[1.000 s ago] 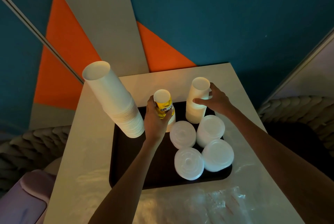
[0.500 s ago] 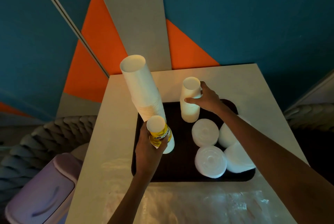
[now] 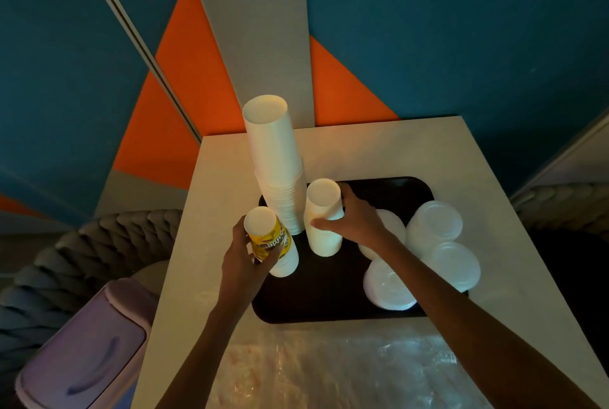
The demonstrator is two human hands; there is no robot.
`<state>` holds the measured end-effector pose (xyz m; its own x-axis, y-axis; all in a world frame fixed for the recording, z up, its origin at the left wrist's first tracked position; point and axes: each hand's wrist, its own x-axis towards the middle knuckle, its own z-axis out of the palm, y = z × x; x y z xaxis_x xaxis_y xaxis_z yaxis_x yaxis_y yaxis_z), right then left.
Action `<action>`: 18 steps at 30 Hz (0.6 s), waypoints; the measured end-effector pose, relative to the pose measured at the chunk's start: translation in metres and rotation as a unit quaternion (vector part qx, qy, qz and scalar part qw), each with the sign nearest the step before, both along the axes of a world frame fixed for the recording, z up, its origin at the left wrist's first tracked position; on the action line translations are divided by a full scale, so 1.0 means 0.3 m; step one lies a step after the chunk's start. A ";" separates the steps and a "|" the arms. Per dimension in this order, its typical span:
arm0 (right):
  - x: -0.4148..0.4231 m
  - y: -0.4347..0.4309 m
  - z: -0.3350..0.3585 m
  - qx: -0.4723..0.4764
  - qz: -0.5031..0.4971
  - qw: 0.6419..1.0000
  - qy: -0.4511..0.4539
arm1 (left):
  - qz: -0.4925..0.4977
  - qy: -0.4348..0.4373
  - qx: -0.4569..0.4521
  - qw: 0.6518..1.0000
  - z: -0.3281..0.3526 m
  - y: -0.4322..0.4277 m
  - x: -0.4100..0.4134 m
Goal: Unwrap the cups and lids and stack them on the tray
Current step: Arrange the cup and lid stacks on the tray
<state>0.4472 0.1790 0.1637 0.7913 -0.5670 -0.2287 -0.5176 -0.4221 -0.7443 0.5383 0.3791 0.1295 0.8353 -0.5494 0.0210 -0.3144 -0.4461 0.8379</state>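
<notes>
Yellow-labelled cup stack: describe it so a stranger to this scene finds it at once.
Find the dark tray on the pale table. At its left edge the left hand grips a short cup stack. Unlike the plain white stacks beside it, it has a yellow printed band.

L hand (image 3: 244, 265) curled round yellow-printed cup stack (image 3: 275, 243), gripping it from the left side. R hand (image 3: 357, 224) wraps short white cup stack (image 3: 324, 240), thumb across front, fingers behind. Both forearms bare, stretched fwd; R arm angles in from lower right.
</notes>
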 end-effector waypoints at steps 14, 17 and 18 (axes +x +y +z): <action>-0.144 0.202 -0.088 0.062 -0.040 0.996 -0.057 | -0.141 0.087 0.000 0.986 0.033 0.063 0.028; -0.167 0.237 -0.097 0.070 -0.029 0.996 -0.056 | -0.148 0.079 0.005 0.986 0.027 0.093 0.013; -0.174 0.245 -0.100 0.071 -0.029 0.995 -0.055 | -0.148 0.075 0.005 0.986 0.025 0.101 0.008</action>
